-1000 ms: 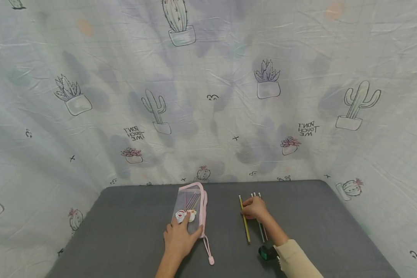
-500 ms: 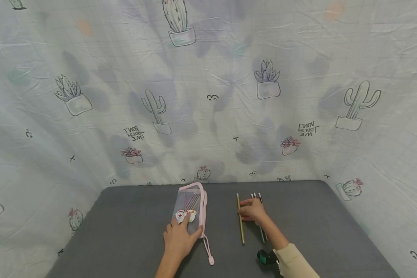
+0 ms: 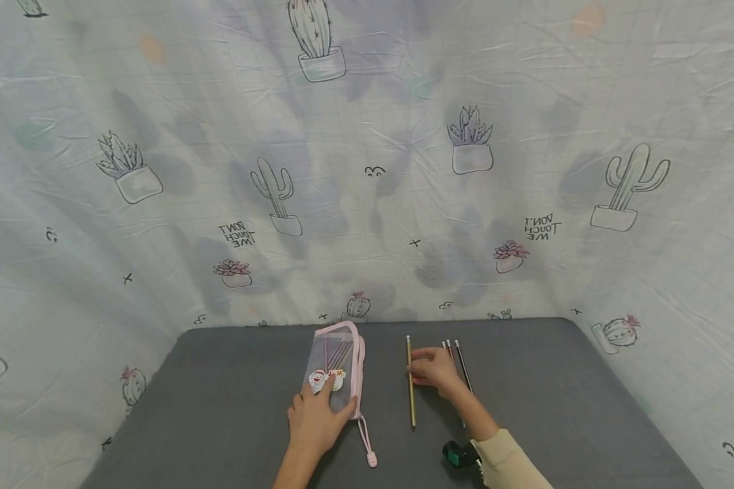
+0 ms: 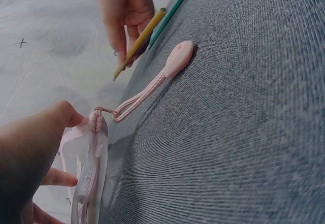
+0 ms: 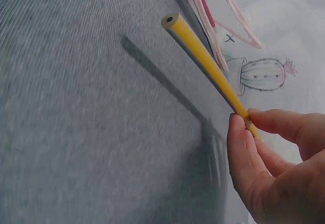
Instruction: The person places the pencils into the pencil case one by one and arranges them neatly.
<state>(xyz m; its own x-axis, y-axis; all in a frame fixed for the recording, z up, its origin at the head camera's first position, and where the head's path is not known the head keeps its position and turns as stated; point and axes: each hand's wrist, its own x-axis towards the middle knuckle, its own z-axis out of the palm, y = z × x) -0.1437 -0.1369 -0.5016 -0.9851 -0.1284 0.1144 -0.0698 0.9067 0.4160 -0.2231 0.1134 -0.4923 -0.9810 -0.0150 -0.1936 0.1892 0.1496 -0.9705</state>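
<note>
Yellow pencil [image 5: 205, 65] shows its core in right wrist view, not head.

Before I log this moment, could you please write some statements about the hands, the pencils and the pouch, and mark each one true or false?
1. The right hand pinches a yellow pencil. True.
2. The left hand touches the see-through pouch. True.
3. More pencils lie on the table, right of the yellow pencil in the head view. True.
4. The yellow pencil lies flat on the table. False: the right wrist view shows it held up, with its shadow apart from it.
5. The pouch holds nothing. False: slim, pencil-like sticks show through it.
6. The left hand holds a pencil. False: its fingers are on the pouch.
</note>
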